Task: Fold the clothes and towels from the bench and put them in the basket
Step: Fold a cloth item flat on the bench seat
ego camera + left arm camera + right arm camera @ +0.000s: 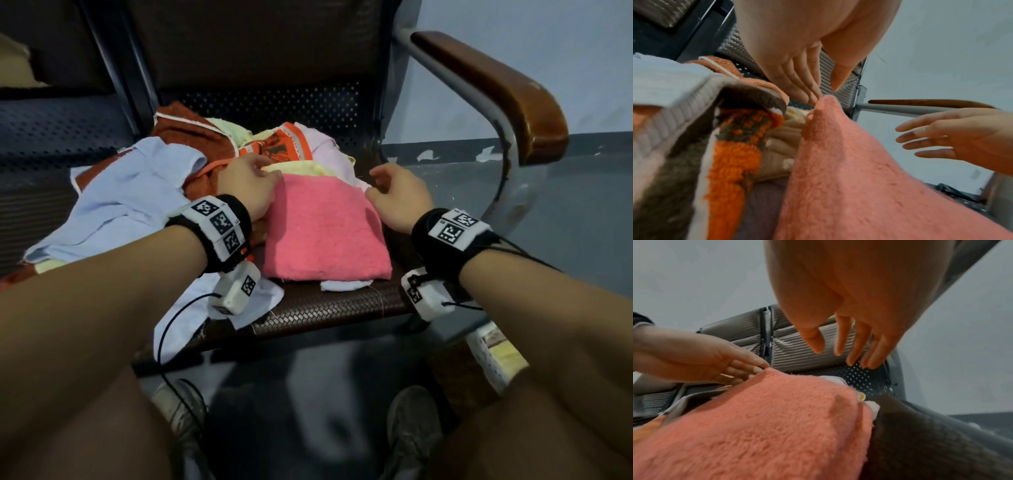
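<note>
a pale blue shirt [113,202] sprawls crumpled on the left of the bench seat [329,308], against a rust-orange towel [191,137]. the left hand [248,185] lies low, straight fingers [797,81] touching the far left corner of the pink towel [325,229], which sits folded into a fuzzy rectangle mid-seat over yellow and white cloths. the right hand [399,197] hovers at its right edge, fingers [851,340] loosely spread, holding nothing. further right, the wooden armrest [496,92] curves down; a white basket [496,359] sits below on the floor.
</note>
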`<state>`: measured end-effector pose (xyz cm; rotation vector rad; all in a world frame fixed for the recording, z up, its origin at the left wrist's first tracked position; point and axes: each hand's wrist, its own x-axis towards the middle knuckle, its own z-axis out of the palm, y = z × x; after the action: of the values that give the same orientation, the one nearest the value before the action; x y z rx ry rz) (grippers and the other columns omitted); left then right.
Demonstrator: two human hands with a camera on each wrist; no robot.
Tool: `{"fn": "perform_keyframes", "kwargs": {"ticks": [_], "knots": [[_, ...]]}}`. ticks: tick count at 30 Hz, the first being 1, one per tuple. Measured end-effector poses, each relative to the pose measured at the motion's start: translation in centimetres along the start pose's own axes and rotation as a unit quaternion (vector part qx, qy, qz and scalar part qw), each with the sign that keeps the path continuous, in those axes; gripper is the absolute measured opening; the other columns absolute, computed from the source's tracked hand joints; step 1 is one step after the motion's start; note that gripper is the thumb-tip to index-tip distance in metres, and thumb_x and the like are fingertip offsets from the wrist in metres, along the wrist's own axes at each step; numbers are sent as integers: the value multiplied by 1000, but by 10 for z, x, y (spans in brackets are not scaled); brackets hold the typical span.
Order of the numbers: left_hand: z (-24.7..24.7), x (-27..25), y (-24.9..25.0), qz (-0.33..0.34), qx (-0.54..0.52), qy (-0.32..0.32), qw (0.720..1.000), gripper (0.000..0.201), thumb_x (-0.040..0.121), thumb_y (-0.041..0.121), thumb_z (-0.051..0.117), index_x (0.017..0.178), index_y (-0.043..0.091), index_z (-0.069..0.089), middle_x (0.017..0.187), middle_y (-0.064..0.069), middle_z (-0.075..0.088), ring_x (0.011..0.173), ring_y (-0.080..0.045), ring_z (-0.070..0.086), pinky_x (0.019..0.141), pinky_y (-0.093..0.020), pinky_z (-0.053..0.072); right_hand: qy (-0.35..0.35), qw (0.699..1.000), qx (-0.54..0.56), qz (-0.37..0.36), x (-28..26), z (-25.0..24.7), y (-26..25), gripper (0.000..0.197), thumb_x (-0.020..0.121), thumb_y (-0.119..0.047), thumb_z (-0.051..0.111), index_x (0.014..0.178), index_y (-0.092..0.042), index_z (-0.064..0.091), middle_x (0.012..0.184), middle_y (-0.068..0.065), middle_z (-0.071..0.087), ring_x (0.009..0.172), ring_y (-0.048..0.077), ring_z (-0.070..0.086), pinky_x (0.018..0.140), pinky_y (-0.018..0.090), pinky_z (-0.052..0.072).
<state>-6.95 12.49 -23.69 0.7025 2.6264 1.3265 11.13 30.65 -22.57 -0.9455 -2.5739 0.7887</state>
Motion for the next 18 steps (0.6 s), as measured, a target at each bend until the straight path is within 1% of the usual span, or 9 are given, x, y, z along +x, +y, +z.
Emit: {"fn": "perform_keyframes", "kwargs": {"ticks": [2,5,6,8,10,11,13,15,18], "knots": [[-8,-11,5,24,-27,7,999,11,85,29,68,95,26,65,80,10,67,76,-11,65,66,-21,50,-36,997,5,-70,-14,-7,-3,19,93,-33,61,108,-27,71,102,-12,71,92,1,64,89,26,53],[-20,-33,7,92,-32,-169,981,8,82,22,71,89,24,68,92,4,73,86,-20,70,76,-41,60,-163,976,-50,-139,-38,-7,2,19,92,-37,67,106,-26,74,102,-11,74,90,1,66,93,30,55],[-23,-42,2,123,2,-241,963,18,81,26,75,98,25,69,101,5,73,94,-16,69,84,-40,58,-202,965,-80,-147,-45,-5,6,32,89,-40,70,117,-23,72,112,-6,73,100,7,67,99,30,52],[-26,-56,-12,196,150,-333,910,62,75,40,83,130,25,59,134,4,61,118,-12,57,103,-33,46,-246,950,-127,-146,-55,-3,15,62,84,-46,74,139,-20,59,135,0,64,121,16,60,107,26,42],[-24,-65,-29,244,273,-357,859,98,72,44,85,152,18,35,159,-2,34,143,-19,34,118,-34,28,-256,945,-147,-143,-61,-1,19,80,81,-46,77,149,-18,46,145,5,56,130,21,55,107,26,37],[-21,-69,-35,255,298,-352,850,102,74,41,84,156,16,28,163,-4,25,149,-20,24,122,-35,21,-254,944,-154,-143,-62,-1,19,82,80,-43,78,150,-17,44,144,7,57,129,24,55,106,27,38],[-16,-74,-40,260,296,-320,862,91,80,30,78,156,15,29,163,-8,25,151,-22,22,123,-36,20,-246,942,-173,-147,-63,1,17,77,81,-35,77,149,-16,46,138,11,61,125,29,58,105,32,42],[-13,-75,-38,265,272,-268,885,69,85,22,70,149,18,43,153,-9,45,142,-25,40,117,-39,33,-234,940,-201,-147,-62,2,11,58,87,-28,69,142,-15,55,126,14,68,117,33,62,102,36,47],[-15,-75,-29,267,256,-201,907,36,90,22,59,126,19,62,109,-8,72,101,-30,65,86,-39,51,-211,950,-187,-133,-59,-4,5,19,94,-21,54,96,-11,70,85,11,69,89,33,67,81,38,53]]}}
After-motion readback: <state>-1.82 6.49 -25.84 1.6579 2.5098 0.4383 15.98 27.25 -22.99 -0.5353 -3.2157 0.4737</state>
